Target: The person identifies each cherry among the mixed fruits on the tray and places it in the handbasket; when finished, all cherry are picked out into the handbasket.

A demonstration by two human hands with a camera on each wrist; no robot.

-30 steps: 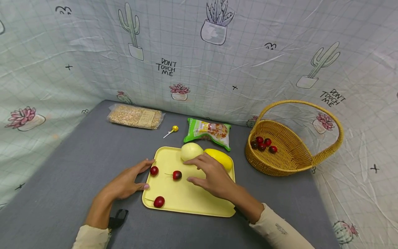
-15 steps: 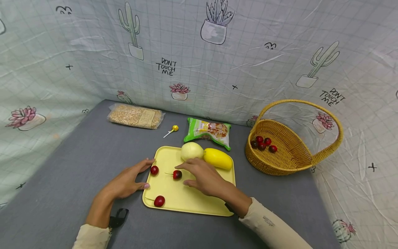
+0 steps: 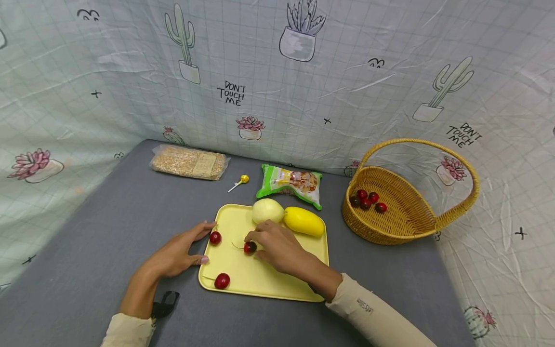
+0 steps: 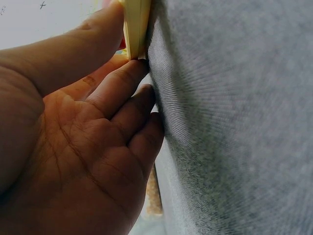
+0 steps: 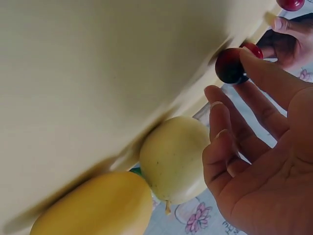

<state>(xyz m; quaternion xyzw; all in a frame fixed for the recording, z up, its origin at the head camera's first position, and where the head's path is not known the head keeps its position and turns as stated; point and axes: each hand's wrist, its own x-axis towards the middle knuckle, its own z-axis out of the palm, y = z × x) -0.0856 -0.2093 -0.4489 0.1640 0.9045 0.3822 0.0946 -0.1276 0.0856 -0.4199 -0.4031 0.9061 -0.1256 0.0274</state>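
Observation:
My right hand (image 3: 277, 246) pinches a dark red cherry (image 3: 249, 247) between thumb and index finger, low over the yellow tray (image 3: 269, 282); its thin stem points left. In the right wrist view the same cherry (image 5: 230, 66) sits at the thumb and index tips, the other fingers bent beside it. My left hand (image 3: 175, 253) rests against the tray's left rim, thumb and fingertips touching it, fingers relaxed. A cherry (image 3: 215, 237) lies by that rim between thumb and index finger, another cherry (image 3: 222, 280) in the near left corner.
On the tray's far side lie a pale round fruit (image 3: 267, 212) and a yellow oblong fruit (image 3: 304, 221). A wicker basket (image 3: 390, 231) with several cherries stands right. Behind the tray are a green-and-white packet (image 3: 291, 184), a lollipop (image 3: 239, 182) and a bag of grains (image 3: 189, 162).
My right hand has moved left and down to the middle cherry, closing thumb and index finger on it. The cherry has shifted slightly right and nearer. My left hand has stayed in place.

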